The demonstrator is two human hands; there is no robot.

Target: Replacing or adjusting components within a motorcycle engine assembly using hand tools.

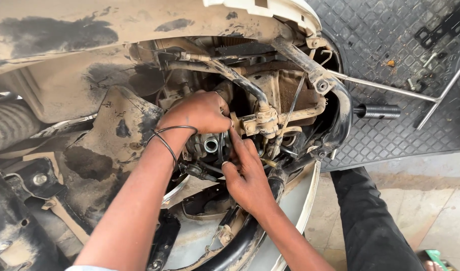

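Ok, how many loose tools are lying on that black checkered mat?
2 that I can make out: a long T-handle wrench across the mat, and a black socket beside the scooter frame. Smaller bits by the mat's top edge are unclear.

Bare forearms, thin black bangles (169,138) on left wrist, black trouser leg (370,221)

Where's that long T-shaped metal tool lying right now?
In the head view, the T-shaped tool lies at upper right on the black patterned mat, its black socket end beside the scooter's black frame tube, well right of both hands.
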